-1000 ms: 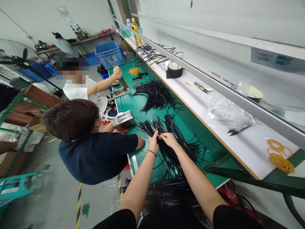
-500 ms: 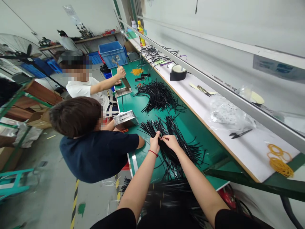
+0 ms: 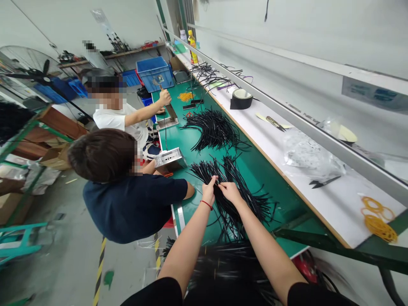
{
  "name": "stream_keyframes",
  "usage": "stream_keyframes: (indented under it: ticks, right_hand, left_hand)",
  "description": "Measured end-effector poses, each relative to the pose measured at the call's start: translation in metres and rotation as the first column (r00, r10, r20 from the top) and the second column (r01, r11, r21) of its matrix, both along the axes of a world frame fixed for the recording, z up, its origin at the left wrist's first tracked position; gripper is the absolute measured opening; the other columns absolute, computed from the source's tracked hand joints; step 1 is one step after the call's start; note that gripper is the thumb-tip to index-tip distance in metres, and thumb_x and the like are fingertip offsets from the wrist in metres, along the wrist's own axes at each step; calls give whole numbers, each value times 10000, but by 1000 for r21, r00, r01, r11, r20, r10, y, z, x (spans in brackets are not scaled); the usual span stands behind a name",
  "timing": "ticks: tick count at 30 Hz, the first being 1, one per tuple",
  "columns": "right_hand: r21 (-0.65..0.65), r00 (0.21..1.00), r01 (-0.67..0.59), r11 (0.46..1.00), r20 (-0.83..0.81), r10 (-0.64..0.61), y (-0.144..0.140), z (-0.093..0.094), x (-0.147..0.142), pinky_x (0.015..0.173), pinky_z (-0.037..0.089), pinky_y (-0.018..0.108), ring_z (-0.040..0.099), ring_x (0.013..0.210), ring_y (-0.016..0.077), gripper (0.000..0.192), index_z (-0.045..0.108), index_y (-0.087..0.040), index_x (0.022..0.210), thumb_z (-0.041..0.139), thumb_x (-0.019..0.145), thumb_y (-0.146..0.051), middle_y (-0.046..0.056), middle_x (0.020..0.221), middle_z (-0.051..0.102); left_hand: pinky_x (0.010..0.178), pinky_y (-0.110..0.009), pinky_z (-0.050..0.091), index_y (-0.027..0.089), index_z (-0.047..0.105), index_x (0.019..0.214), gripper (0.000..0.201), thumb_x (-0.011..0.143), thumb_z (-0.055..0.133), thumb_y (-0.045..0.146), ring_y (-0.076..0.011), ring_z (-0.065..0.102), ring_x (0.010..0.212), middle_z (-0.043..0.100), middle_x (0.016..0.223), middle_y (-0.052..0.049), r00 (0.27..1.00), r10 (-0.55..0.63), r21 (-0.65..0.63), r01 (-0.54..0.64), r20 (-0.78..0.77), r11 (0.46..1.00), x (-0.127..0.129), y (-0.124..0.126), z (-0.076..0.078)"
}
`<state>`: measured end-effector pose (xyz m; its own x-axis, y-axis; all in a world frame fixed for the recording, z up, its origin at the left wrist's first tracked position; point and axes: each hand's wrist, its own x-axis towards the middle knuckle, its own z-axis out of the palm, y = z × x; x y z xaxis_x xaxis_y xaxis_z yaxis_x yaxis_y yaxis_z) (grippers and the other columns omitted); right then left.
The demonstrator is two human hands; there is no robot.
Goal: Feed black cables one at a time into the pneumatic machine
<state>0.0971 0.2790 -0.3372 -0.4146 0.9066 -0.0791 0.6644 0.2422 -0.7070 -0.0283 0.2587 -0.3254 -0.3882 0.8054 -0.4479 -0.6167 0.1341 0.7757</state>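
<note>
My left hand (image 3: 209,192) is closed around a bundle of thin black cables (image 3: 204,171), with its thumb pointing up across them. Right beside it, my right hand (image 3: 230,192) has its fingers pinched together at the same cables. The fingertips of both hands nearly meet, and what lies between them is too small to make out fully. More black cables (image 3: 259,204) spread over the green tabletop under and to the right of my hands. Another heap of black cables (image 3: 213,127) lies farther up the table.
At my left sits a co-worker in a dark shirt (image 3: 127,208), close to a metal box (image 3: 172,160). Beyond, a person in white (image 3: 111,114) grips an upright tool. Along the white shelf (image 3: 306,182) are black tape (image 3: 241,100), snips (image 3: 323,182) and yellow rubber bands (image 3: 381,228).
The whole view has shifted slightly. My hands stay at the same spot on the cables, with only tiny finger movement. The person in white has shifted their legs a little.
</note>
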Motion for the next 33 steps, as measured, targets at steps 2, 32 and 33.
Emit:
stream_keyframes:
  ticks: [2, 32, 33]
  right_hand:
    - [-6, 1000, -22, 1000, 19, 22, 0, 1, 3, 831, 645, 392, 735, 937, 205, 241, 708, -167, 1200, 675, 1064, -362, 78, 1152, 740]
    - [115, 959, 258, 959, 91, -268, 39, 0, 11, 1143, 496, 523, 642, 1330, 320, 415, 651, -176, 1438, 597, 1076, -371, 176, 1484, 658]
    - [129, 955, 270, 954, 92, -283, 43, -1, 10, 1178, 466, 495, 602, 1389, 325, 461, 614, -175, 1503, 558, 1081, -351, 177, 1548, 619]
  left_hand:
    - [874, -425, 640, 141, 717, 1165, 239, 1016, 727, 328, -228, 739, 999, 743, 1162, -88, 1000, 1, 0, -1, 17, 1000, 1, 1, 0]
    - [667, -299, 606, 138, 698, 1058, 205, 1033, 704, 342, -143, 676, 724, 707, 930, -22, 998, 59, 88, -56, -32, 995, 3, -9, -7]
    - [656, -293, 602, 138, 697, 1050, 203, 1033, 704, 340, -139, 670, 711, 704, 918, -18, 997, 63, 88, -60, -34, 994, 2, -10, -8]
